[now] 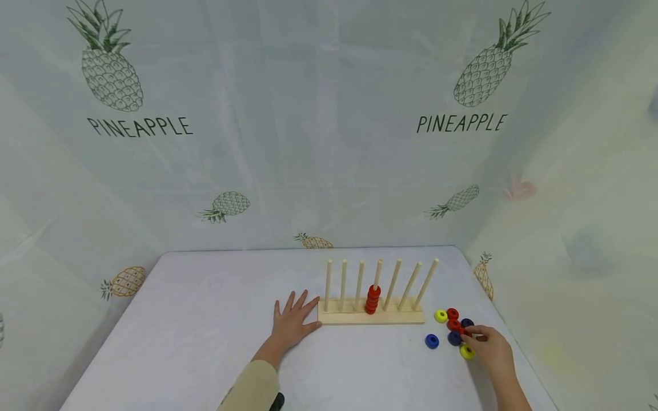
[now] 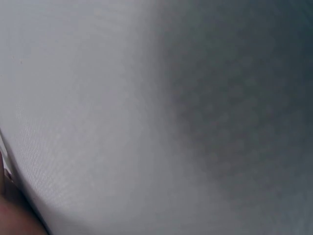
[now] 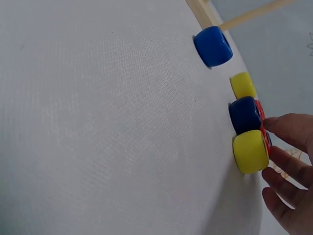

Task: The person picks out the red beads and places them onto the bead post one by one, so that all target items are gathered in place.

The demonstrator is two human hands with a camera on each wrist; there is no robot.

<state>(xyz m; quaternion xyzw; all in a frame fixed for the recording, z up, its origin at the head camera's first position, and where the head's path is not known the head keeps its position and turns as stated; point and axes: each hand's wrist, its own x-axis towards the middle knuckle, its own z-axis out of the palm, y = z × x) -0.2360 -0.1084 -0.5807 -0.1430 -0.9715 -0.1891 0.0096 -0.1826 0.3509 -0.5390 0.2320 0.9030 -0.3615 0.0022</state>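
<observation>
My left hand (image 1: 293, 326) lies with spread, straight fingers at the left end of a wooden peg stand (image 1: 371, 319), thumb and index fingertip at its edge. On a middle peg of the stand sits a stack of red beads (image 1: 372, 301). At the right, my right hand (image 1: 493, 349) pinches a red bead (image 1: 462, 331) between thumb and index finger, within a cluster of loose beads. In the right wrist view, a dark blue bead (image 3: 245, 115) and a yellow bead (image 3: 251, 152) stand close by its fingertips and partly hide the red one.
A blue bead (image 1: 432, 341) lies apart, left of the cluster. Toward the stand are a yellow bead (image 1: 440, 315) and a red bead (image 1: 452, 314). Several other pegs, such as the leftmost peg (image 1: 328, 285), are bare. A pineapple-print sheet (image 1: 329, 142) hangs behind the white table (image 1: 205, 342).
</observation>
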